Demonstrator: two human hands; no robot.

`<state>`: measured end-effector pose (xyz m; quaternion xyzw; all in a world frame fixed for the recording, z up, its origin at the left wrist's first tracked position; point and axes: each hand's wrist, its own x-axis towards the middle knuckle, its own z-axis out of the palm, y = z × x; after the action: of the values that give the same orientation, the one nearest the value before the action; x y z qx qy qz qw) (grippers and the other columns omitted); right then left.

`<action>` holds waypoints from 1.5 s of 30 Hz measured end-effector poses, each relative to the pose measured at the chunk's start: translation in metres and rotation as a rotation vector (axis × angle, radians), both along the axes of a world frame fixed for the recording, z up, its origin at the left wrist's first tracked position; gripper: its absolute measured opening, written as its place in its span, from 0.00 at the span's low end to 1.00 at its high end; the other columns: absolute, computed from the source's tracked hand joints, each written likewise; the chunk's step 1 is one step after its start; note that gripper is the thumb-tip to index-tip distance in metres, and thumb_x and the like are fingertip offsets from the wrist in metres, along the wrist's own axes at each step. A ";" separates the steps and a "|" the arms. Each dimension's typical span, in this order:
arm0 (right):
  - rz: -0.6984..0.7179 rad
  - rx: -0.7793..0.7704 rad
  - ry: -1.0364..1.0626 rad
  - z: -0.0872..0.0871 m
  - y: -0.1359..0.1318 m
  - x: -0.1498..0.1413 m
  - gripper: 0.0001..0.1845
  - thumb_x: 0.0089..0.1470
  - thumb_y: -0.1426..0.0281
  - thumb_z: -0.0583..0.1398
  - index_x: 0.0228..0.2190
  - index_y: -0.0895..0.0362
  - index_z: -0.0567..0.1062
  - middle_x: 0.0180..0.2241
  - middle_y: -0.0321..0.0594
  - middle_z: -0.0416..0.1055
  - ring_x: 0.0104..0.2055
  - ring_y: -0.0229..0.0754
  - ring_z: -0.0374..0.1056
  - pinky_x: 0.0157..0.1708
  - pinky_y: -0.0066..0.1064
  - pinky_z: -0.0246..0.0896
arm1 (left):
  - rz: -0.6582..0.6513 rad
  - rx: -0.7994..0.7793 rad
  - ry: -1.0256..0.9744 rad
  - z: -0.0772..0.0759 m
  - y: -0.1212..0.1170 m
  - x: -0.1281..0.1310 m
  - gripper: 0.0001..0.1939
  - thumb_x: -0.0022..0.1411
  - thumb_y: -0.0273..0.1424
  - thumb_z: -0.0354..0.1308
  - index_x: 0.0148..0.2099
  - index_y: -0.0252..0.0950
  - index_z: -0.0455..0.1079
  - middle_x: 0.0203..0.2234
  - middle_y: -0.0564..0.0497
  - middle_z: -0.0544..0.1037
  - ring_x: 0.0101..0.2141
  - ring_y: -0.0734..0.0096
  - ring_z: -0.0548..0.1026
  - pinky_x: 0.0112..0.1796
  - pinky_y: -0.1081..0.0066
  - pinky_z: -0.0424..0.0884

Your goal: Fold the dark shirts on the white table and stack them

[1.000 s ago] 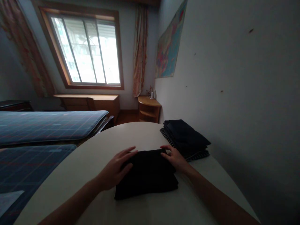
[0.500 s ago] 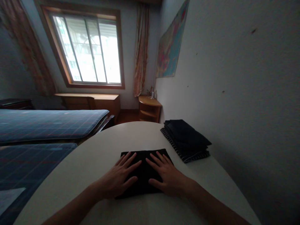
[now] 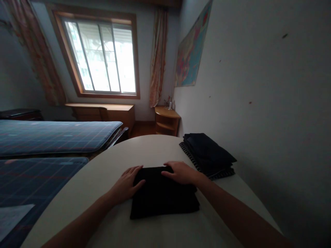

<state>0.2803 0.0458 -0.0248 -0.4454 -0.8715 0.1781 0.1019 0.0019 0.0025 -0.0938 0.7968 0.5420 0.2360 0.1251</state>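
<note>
A folded black garment [image 3: 162, 196] lies on the round white table [image 3: 108, 179] in front of me. My left hand [image 3: 126, 186] rests flat against the garment's left edge, fingers stretched out toward the far corner. My right hand [image 3: 181, 172] lies flat across its far edge, fingers pointing left. Neither hand grips anything. To the right, against the wall, sits a stack of folded dark clothes [image 3: 208, 155] with a striped piece at the bottom.
Two beds with blue plaid covers [image 3: 57, 136] stand to the left of the table. A window [image 3: 102, 57], a wooden desk [image 3: 103, 112] and a small corner shelf [image 3: 167, 120] are at the back. The wall runs close along the table's right side.
Both hands have slid from the middle of the black garment out to its edges: the left to the left side, the right to the far edge.
</note>
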 end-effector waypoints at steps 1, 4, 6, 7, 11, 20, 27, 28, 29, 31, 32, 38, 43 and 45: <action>0.014 -0.047 -0.030 0.001 0.007 -0.003 0.33 0.56 0.47 0.56 0.53 0.57 0.74 0.53 0.54 0.73 0.54 0.57 0.68 0.54 0.45 0.60 | 0.005 0.000 0.002 0.000 0.001 -0.001 0.32 0.66 0.45 0.51 0.66 0.34 0.58 0.60 0.39 0.67 0.60 0.52 0.64 0.61 0.53 0.58; 0.040 -0.148 -0.113 0.008 0.024 -0.008 0.33 0.52 0.45 0.58 0.49 0.56 0.78 0.47 0.52 0.76 0.48 0.56 0.72 0.47 0.41 0.65 | 0.027 0.007 -0.015 0.001 0.002 -0.001 0.30 0.67 0.45 0.49 0.65 0.34 0.59 0.59 0.39 0.69 0.59 0.53 0.66 0.60 0.54 0.59; 0.052 -0.186 -0.172 0.014 0.031 -0.009 0.32 0.50 0.45 0.60 0.45 0.57 0.80 0.43 0.51 0.78 0.45 0.56 0.73 0.43 0.41 0.65 | 0.042 0.013 -0.025 0.001 0.003 -0.002 0.29 0.68 0.45 0.48 0.64 0.34 0.60 0.58 0.40 0.70 0.58 0.54 0.67 0.59 0.55 0.60; 0.055 -0.207 -0.200 0.017 0.033 -0.008 0.32 0.48 0.44 0.61 0.42 0.57 0.81 0.41 0.51 0.78 0.43 0.55 0.73 0.42 0.41 0.65 | 0.048 0.015 -0.030 0.001 0.004 -0.002 0.28 0.68 0.45 0.47 0.64 0.34 0.60 0.57 0.41 0.71 0.58 0.55 0.67 0.59 0.56 0.60; 0.046 -0.345 -0.260 0.021 0.035 0.002 0.29 0.43 0.46 0.65 0.37 0.56 0.82 0.35 0.45 0.79 0.37 0.51 0.74 0.35 0.38 0.66 | 0.072 0.028 -0.045 -0.005 0.008 -0.006 0.26 0.71 0.44 0.42 0.62 0.34 0.61 0.56 0.41 0.72 0.57 0.56 0.68 0.58 0.56 0.62; -0.057 -0.557 0.041 0.021 0.020 0.048 0.35 0.49 0.54 0.65 0.55 0.58 0.70 0.54 0.48 0.70 0.52 0.48 0.69 0.49 0.33 0.65 | 0.031 0.143 0.037 -0.020 0.012 -0.008 0.23 0.70 0.42 0.45 0.60 0.36 0.63 0.55 0.44 0.72 0.56 0.58 0.68 0.58 0.56 0.63; -0.122 -0.540 0.308 0.034 0.028 0.062 0.29 0.53 0.62 0.64 0.54 0.56 0.68 0.45 0.43 0.74 0.42 0.43 0.72 0.42 0.34 0.69 | 0.012 0.148 0.070 -0.021 0.011 -0.009 0.23 0.70 0.42 0.45 0.61 0.36 0.63 0.56 0.43 0.71 0.57 0.58 0.67 0.59 0.55 0.63; -0.127 -0.498 0.335 0.037 0.030 0.062 0.28 0.53 0.63 0.64 0.54 0.56 0.68 0.45 0.43 0.74 0.43 0.43 0.72 0.43 0.35 0.69 | 0.011 0.143 0.073 -0.021 0.011 -0.010 0.24 0.70 0.43 0.45 0.61 0.36 0.62 0.57 0.43 0.70 0.57 0.58 0.67 0.59 0.55 0.63; -0.137 -0.448 0.358 0.042 0.033 0.062 0.27 0.53 0.64 0.64 0.53 0.56 0.69 0.45 0.44 0.75 0.43 0.44 0.72 0.44 0.35 0.69 | 0.009 0.137 0.077 -0.020 0.010 -0.010 0.24 0.70 0.43 0.45 0.61 0.36 0.62 0.57 0.43 0.70 0.57 0.58 0.67 0.59 0.55 0.63; -0.161 -0.352 0.398 0.050 0.038 0.062 0.24 0.53 0.68 0.64 0.51 0.57 0.69 0.46 0.44 0.75 0.44 0.45 0.72 0.46 0.36 0.69 | 0.006 0.121 0.084 -0.019 0.010 -0.010 0.24 0.70 0.43 0.45 0.62 0.36 0.61 0.57 0.43 0.70 0.58 0.58 0.67 0.59 0.55 0.63; -0.179 -0.314 0.417 0.054 0.041 0.061 0.22 0.53 0.69 0.63 0.50 0.57 0.70 0.45 0.44 0.75 0.45 0.45 0.72 0.46 0.36 0.69 | 0.006 0.115 0.087 -0.018 0.010 -0.009 0.24 0.70 0.43 0.45 0.62 0.36 0.61 0.57 0.43 0.69 0.58 0.58 0.67 0.59 0.55 0.63; -0.291 -0.141 0.486 0.080 0.059 0.059 0.18 0.53 0.71 0.64 0.46 0.57 0.71 0.43 0.44 0.76 0.43 0.44 0.73 0.48 0.38 0.68 | 0.003 0.090 0.095 -0.018 0.010 -0.009 0.24 0.70 0.43 0.45 0.62 0.36 0.61 0.58 0.42 0.69 0.58 0.57 0.66 0.59 0.54 0.63; -0.366 -0.163 0.600 0.114 0.077 0.075 0.20 0.55 0.71 0.63 0.50 0.55 0.69 0.37 0.42 0.78 0.34 0.42 0.74 0.39 0.38 0.73 | -0.004 0.113 0.082 -0.020 0.010 -0.010 0.23 0.70 0.42 0.45 0.61 0.37 0.62 0.58 0.43 0.69 0.58 0.57 0.66 0.59 0.54 0.63; -0.409 -0.141 0.644 0.127 0.084 0.089 0.23 0.55 0.70 0.64 0.52 0.55 0.68 0.37 0.43 0.78 0.32 0.42 0.74 0.36 0.36 0.74 | -0.003 0.113 0.086 -0.021 0.011 -0.010 0.23 0.70 0.42 0.45 0.61 0.37 0.62 0.58 0.43 0.69 0.58 0.58 0.66 0.59 0.54 0.64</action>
<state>0.3691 0.1296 0.1024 -0.5373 -0.6735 0.3444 0.3729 -0.0085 0.0134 -0.1153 0.8128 0.5316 0.2315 0.0570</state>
